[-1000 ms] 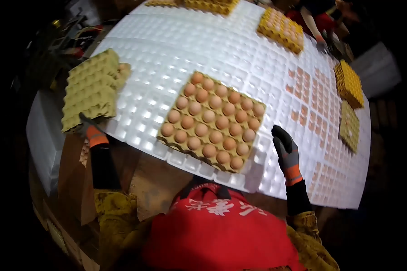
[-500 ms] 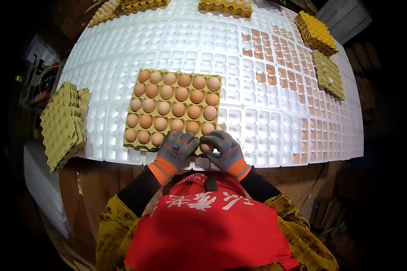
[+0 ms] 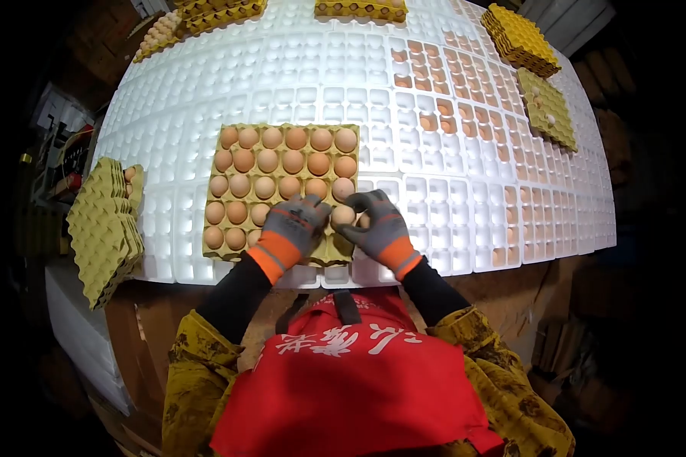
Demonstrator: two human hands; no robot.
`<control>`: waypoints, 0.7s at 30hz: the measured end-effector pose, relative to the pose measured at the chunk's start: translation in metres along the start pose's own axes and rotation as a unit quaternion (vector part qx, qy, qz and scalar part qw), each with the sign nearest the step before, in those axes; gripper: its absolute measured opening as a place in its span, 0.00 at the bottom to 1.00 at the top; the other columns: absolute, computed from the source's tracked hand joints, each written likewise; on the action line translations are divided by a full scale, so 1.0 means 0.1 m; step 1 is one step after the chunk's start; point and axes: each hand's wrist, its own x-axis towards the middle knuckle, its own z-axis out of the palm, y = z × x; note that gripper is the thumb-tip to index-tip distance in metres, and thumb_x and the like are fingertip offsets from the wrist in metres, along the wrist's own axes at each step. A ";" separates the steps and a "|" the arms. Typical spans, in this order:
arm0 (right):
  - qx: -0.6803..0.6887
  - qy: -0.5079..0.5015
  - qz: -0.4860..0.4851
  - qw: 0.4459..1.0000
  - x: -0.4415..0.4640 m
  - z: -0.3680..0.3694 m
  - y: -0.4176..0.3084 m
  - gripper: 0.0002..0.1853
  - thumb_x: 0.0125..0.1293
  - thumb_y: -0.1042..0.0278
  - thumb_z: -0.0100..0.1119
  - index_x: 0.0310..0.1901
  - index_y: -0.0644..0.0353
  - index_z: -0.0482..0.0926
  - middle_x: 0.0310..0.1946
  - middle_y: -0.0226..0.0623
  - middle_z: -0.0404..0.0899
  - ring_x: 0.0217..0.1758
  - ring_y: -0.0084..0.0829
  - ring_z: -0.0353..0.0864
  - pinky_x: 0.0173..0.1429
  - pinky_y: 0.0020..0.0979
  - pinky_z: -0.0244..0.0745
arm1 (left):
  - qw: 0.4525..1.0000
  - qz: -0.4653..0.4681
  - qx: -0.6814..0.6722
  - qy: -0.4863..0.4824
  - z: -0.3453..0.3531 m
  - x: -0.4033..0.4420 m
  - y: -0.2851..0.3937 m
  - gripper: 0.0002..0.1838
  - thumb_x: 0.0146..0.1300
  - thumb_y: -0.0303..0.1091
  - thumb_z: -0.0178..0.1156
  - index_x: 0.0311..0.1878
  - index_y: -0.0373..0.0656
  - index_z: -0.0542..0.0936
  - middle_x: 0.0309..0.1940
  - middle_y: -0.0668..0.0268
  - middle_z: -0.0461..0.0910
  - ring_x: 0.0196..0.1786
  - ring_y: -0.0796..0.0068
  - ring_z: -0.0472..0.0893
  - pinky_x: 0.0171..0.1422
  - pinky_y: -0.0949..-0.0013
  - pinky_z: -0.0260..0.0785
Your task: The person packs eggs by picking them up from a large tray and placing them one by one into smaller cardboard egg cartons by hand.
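A pulp egg tray (image 3: 335, 250) with brown eggs in most of its cups lies before me on white plastic trays; bare cups show at its near right corner. My right hand (image 3: 379, 227), in a grey and orange glove, has thumb and fingers closed around an egg (image 3: 343, 215) over the tray's right side. Another egg (image 3: 364, 221) shows partly beneath those fingers. My left hand (image 3: 296, 226), gloved alike, is over the tray's near middle with fingers curled down among the eggs. What it grips is hidden under the fingers.
White plastic trays (image 3: 434, 206) cover the table, with brown eggs in several cells at the right. Stacked pulp trays stand at the left (image 3: 103, 236) and far right (image 3: 518, 38). A pulp tray (image 3: 547, 110) with a few eggs lies at the right. More filled trays (image 3: 362, 9) line the back.
Both hands have moved away from the tray's near edge, farther over it. Bare cups now show at the near right corner, where eggs and hands were before. The view has shifted slightly.
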 end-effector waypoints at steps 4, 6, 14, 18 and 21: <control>0.585 0.039 0.224 0.779 -0.07 -0.44 0.10 0.27 0.60 0.74 0.69 0.63 0.57 0.75 0.51 0.34 0.79 0.42 0.24 0.81 0.38 0.28 0.79 | 0.759 -0.050 -0.649 0.026 -0.21 -0.28 -0.48 0.20 0.70 0.41 0.61 0.61 0.43 0.77 0.58 0.56 0.78 0.50 0.67 0.84 0.51 0.66 0.77; 0.494 0.019 0.195 0.847 0.04 -0.49 0.13 0.27 0.60 0.70 0.70 0.63 0.55 0.76 0.58 0.35 0.76 0.46 0.25 0.81 0.42 0.29 0.80 | 0.722 0.044 -0.684 0.093 -0.17 -0.33 -0.61 0.20 0.74 0.36 0.55 0.65 0.39 0.75 0.68 0.55 0.72 0.57 0.66 0.81 0.56 0.64 0.78; -0.301 -0.104 0.018 0.948 0.47 -0.03 -0.12 0.33 0.54 0.52 0.74 0.62 0.47 0.74 0.62 0.45 0.73 0.52 0.50 0.82 0.51 0.47 0.81 | 0.989 -0.143 0.043 -0.015 -0.30 0.36 -0.03 0.27 0.49 0.40 0.76 0.55 0.51 0.82 0.63 0.57 0.73 0.59 0.52 0.78 0.54 0.53 0.78; -0.082 -0.075 0.031 0.993 0.46 -0.20 0.09 0.27 0.55 0.56 0.73 0.56 0.53 0.78 0.57 0.43 0.76 0.53 0.46 0.81 0.53 0.44 0.80 | 0.994 -0.097 0.008 0.048 -0.08 0.39 -0.18 0.25 0.49 0.38 0.75 0.53 0.51 0.82 0.60 0.57 0.74 0.57 0.51 0.78 0.54 0.54 0.78; 0.209 -0.010 0.035 0.977 0.33 -0.48 0.43 0.25 0.52 0.61 0.80 0.51 0.56 0.81 0.48 0.38 0.80 0.53 0.38 0.81 0.59 0.38 0.77 | 0.960 -0.152 -0.200 0.120 -0.33 0.36 -0.16 0.24 0.49 0.32 0.75 0.53 0.44 0.83 0.58 0.56 0.75 0.58 0.52 0.77 0.59 0.55 0.75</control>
